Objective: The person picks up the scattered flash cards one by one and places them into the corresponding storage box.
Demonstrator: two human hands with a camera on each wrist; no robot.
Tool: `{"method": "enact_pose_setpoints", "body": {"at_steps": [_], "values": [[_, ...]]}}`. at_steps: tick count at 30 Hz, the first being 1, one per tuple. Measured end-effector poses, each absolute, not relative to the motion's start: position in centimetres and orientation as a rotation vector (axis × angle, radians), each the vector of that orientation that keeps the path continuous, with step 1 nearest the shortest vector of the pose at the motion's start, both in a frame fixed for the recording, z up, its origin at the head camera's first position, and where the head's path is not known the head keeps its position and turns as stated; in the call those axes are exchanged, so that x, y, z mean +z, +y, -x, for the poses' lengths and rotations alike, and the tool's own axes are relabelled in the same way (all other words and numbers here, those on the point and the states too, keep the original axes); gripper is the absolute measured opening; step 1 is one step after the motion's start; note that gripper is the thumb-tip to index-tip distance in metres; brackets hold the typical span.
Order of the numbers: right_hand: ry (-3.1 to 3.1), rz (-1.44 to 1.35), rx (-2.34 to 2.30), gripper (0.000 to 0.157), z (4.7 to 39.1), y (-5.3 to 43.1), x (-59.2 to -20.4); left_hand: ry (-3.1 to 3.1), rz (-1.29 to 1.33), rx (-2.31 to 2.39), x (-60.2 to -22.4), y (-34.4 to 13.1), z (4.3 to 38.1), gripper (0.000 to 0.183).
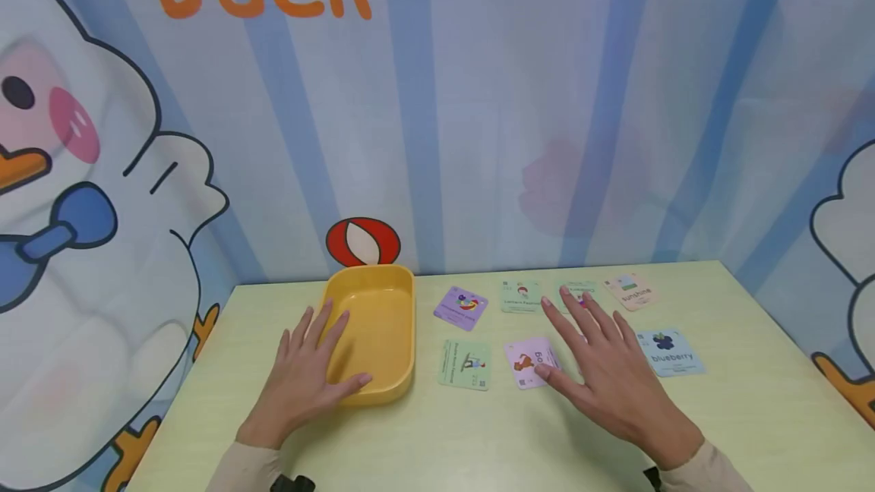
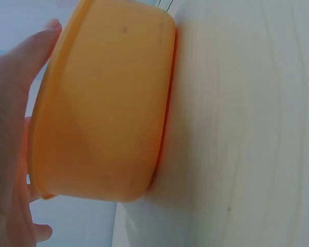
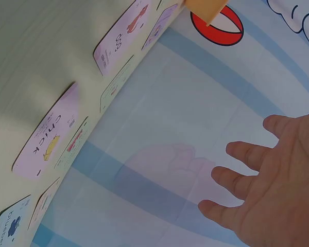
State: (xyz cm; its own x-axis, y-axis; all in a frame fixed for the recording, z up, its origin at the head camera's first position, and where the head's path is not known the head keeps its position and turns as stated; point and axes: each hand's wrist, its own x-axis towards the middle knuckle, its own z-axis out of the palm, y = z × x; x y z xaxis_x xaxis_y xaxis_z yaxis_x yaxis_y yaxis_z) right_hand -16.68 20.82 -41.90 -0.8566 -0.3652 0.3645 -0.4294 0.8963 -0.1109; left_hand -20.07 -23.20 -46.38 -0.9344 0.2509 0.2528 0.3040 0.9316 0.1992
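My left hand (image 1: 301, 378) is spread over the left and near side of a yellow plastic tray (image 1: 393, 392), fingers extended across its rim. In the left wrist view the tray's outer wall (image 2: 108, 103) stands on the table, with the thumb by the rim. With fingers fanned out, my right hand (image 1: 611, 382) hovers above the picture cards and holds nothing. Its thumb overlaps the pink dog card (image 1: 522, 363) in the head view. A pink chick card (image 3: 46, 139) shows in the right wrist view but lies hidden under that hand from above. Right of it is the blue blueberry card (image 1: 673, 359).
Along the back lie a purple card (image 1: 461, 308), a green lantern card (image 1: 521, 298), another green card (image 1: 574, 291) and a sunshine card (image 1: 630, 292). A green festival card (image 1: 465, 365) lies right of the tray. Behind the pale table (image 1: 437, 446) hangs a duck-print curtain (image 1: 478, 135).
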Motion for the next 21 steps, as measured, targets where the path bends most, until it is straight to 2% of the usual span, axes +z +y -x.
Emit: {"method": "enact_pose_setpoints", "body": {"at_steps": [14,21], "values": [[-2.726,-0.588,0.264,0.083,16.6,20.9,-42.0,-2.904,0.353,-0.350,-46.9,-24.2,19.8,0.102],[-2.735,-0.588,0.270,0.083,16.5,21.0,-41.9,-2.968,0.291,-0.410,-46.8,-24.6,19.6,0.110]]}}
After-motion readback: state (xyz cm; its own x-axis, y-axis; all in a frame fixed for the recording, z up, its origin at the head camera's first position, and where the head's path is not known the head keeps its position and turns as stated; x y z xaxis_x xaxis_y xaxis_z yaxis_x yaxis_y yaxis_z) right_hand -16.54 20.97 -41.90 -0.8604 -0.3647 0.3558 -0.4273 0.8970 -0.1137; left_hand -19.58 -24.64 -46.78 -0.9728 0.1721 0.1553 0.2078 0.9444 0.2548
